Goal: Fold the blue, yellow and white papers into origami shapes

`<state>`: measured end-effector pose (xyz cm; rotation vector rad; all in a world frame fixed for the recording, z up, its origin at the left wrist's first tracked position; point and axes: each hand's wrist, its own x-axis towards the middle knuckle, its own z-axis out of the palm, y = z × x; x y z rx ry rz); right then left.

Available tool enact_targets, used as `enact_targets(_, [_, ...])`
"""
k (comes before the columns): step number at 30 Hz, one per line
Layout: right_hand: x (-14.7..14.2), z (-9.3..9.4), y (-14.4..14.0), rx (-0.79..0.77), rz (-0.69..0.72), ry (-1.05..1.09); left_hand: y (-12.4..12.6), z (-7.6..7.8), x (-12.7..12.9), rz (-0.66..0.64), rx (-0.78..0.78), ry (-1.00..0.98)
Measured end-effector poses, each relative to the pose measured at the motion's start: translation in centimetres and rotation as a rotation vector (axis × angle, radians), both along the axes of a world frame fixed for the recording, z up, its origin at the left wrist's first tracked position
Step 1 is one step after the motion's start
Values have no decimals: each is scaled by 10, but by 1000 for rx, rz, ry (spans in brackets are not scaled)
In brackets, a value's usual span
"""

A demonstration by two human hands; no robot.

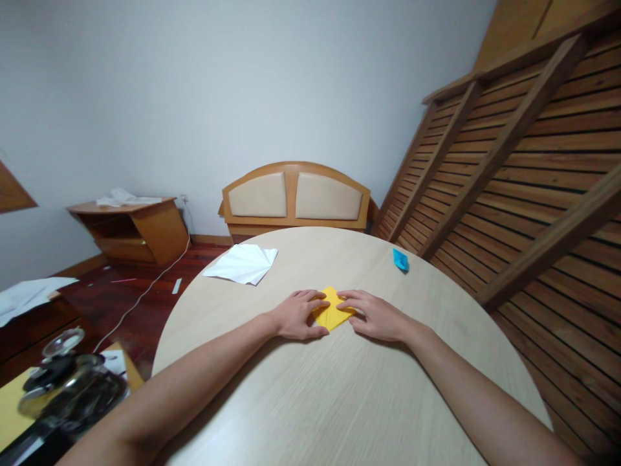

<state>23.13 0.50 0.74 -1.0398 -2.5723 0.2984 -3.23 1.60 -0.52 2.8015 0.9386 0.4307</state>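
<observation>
Fingers of both your hands pressed flat on the yellow folded paper.
Light and easily creased, it probably handled best by its edges, mid-table.

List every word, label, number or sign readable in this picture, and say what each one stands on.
None can be read.
Yellow folded paper under the left hand and right hand: plain, no print.
White creased sheet and small blue paper piece on the round table: no writing shows.
Papers on the wooden cabinet and things at lower left: too small and blurred to tell.
</observation>
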Motion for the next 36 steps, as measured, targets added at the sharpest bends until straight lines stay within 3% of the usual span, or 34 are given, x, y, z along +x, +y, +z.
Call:
enact_targets(20, [-2, 6, 0, -9, 53, 158, 1, 1, -2, -110, -1, 34])
enact_targets(27, [-1, 4, 2, 15, 4, 88, 0, 0, -3, -154, -15, 18])
enact_targets(33, [-3, 10, -2, 8, 102, 58, 0, 2, -2, -183, -4, 18])
enact_targets(36, [-7, 6, -1, -2, 28, 77, -1, 3, -2, -191, 0, 18])
